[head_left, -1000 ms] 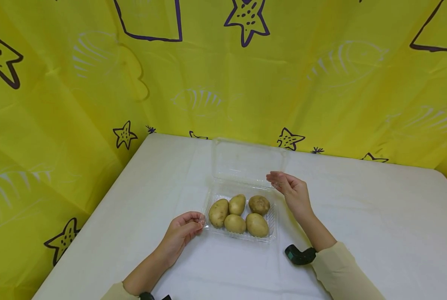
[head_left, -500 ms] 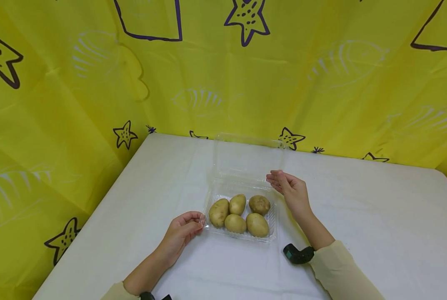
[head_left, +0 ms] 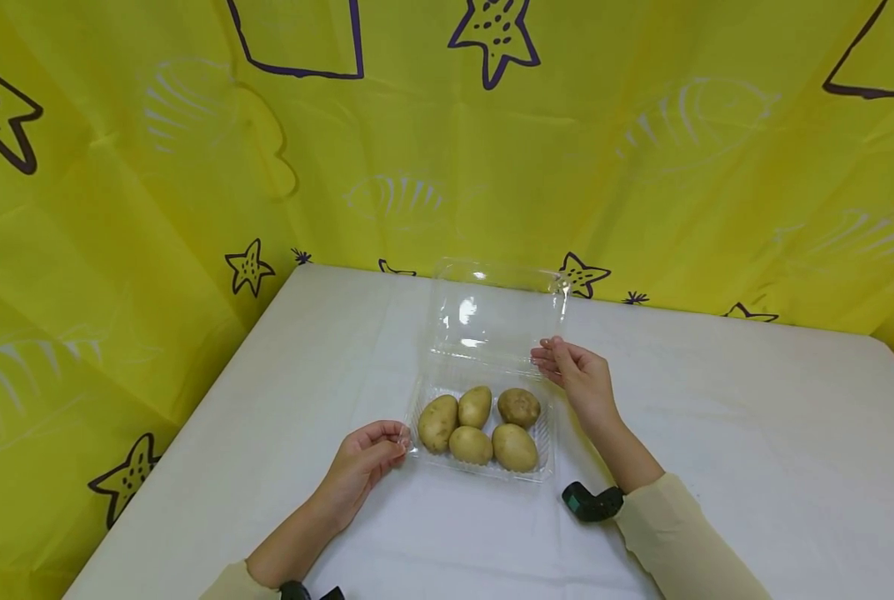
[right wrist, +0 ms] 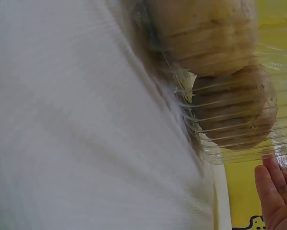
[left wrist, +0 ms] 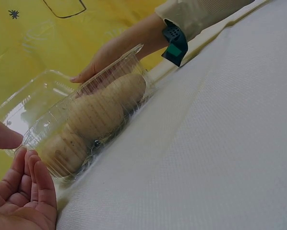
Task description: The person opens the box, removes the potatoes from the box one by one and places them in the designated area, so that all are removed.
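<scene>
A clear plastic clamshell container [head_left: 476, 472] sits on the table with several potatoes [head_left: 515, 448] in its base. Its hinged lid [head_left: 491, 312] stands raised and tilted back at the far side. With thumb and fingertips, the left hand [head_left: 367, 458] pinches the base's near left corner; the left wrist view shows this hand [left wrist: 26, 191] right at the corner. At the lid's lower right edge, close to the hinge, the right hand [head_left: 577, 375] holds the lid between thumb and fingers. In the right wrist view, its fingers [right wrist: 268, 184] show partly behind the ribbed wall.
A white cloth [head_left: 754, 433] covers the table. Behind and to the left hangs a yellow curtain [head_left: 447, 150] printed with stars and fish, close to the table's far edge. A black wrist device [head_left: 592, 502] is on the right forearm.
The lid has tilted up a little toward the base and now catches bright reflections. The right hand has shifted slightly left and up in the head view; the left hand stays in place.
</scene>
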{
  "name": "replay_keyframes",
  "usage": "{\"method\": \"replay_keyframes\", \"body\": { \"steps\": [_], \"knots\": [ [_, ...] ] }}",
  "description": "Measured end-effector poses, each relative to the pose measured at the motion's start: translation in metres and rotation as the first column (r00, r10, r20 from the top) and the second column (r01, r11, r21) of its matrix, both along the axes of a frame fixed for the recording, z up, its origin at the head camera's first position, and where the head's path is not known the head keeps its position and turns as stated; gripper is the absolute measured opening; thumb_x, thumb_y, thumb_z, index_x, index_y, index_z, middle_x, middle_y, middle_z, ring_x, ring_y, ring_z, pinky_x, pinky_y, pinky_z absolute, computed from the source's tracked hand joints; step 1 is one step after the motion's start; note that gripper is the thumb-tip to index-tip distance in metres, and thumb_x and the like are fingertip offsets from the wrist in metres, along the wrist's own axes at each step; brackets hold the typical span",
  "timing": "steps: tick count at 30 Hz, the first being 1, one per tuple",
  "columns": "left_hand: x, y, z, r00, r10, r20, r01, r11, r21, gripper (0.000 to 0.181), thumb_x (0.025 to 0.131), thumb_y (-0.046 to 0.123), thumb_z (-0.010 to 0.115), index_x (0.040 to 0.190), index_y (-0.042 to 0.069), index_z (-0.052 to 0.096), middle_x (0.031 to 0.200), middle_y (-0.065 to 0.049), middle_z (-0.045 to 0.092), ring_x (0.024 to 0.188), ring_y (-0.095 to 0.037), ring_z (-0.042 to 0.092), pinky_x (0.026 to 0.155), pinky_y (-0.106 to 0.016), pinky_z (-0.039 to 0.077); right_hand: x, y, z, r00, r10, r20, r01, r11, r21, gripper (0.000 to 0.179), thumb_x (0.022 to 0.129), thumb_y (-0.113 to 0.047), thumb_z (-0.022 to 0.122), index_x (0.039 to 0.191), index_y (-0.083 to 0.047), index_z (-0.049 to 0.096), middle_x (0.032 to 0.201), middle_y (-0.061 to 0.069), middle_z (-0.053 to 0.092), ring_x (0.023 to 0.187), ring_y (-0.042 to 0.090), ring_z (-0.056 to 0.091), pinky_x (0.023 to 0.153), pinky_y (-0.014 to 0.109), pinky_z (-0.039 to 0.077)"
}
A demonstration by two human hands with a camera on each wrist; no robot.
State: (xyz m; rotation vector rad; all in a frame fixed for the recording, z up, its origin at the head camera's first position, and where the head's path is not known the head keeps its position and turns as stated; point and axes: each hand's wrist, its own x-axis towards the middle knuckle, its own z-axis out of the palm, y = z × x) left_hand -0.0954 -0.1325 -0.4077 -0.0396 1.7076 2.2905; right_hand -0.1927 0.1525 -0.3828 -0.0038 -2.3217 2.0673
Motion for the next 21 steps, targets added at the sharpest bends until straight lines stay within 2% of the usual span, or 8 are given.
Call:
{"method": "replay_keyframes", "body": {
  "steps": [7,13,15,21],
  "knots": [
    [-0.0002,-0.0003,0.0005,1.0,-0.001,-0.001,0.001,1.0,0.001,0.016,0.084,0.0,0.052,0.099,-0.008,0.051,0.088,-0.005,0.055,0.081,-0.013,0.053,0.075,-0.022,0.046,-0.0007,0.0005,-0.0003,0.993,-0.004,0.118,0.003,1.0,0.003,0.045,0.097,-0.028,0.044,0.12,0.01,0.052,0.099,0.008,0.067,0.082,0.003,0.063,0.075,0.022,0.05],
    [-0.0004,0.0,0.0001,1.0,-0.001,0.002,0.001,1.0,-0.004,0.016,0.085,0.0,0.051,0.099,-0.008,0.051,0.088,-0.005,0.055,0.081,-0.013,0.053,0.075,-0.022,0.046,-0.0001,0.0015,-0.0005,0.99,-0.008,0.143,0.009,1.0,-0.01,0.044,0.096,-0.026,0.046,0.12,0.01,0.052,0.098,0.007,0.068,0.081,0.004,0.062,0.074,0.021,0.05],
    [-0.0004,0.0,-0.0002,1.0,-0.002,0.001,0.002,1.0,-0.004,0.017,0.085,0.0,0.051,0.1,-0.008,0.051,0.089,-0.005,0.055,0.081,-0.012,0.053,0.075,-0.022,0.046,0.0004,0.0023,-0.0001,0.987,-0.013,0.163,0.016,1.0,-0.018,0.044,0.096,-0.025,0.048,0.12,0.012,0.052,0.093,0.006,0.068,0.078,0.004,0.062,0.073,0.02,0.05],
    [-0.0003,-0.0004,-0.0011,1.0,0.001,0.0,-0.001,1.0,-0.001,0.017,0.085,-0.001,0.052,0.1,-0.008,0.051,0.088,-0.005,0.055,0.081,-0.012,0.053,0.075,-0.022,0.046,0.002,0.0048,0.0014,0.974,0.031,0.225,-0.015,0.997,-0.072,0.045,0.096,-0.021,0.048,0.121,0.016,0.046,0.088,0.005,0.066,0.078,0.008,0.064,0.075,0.024,0.05]
  ]
}}
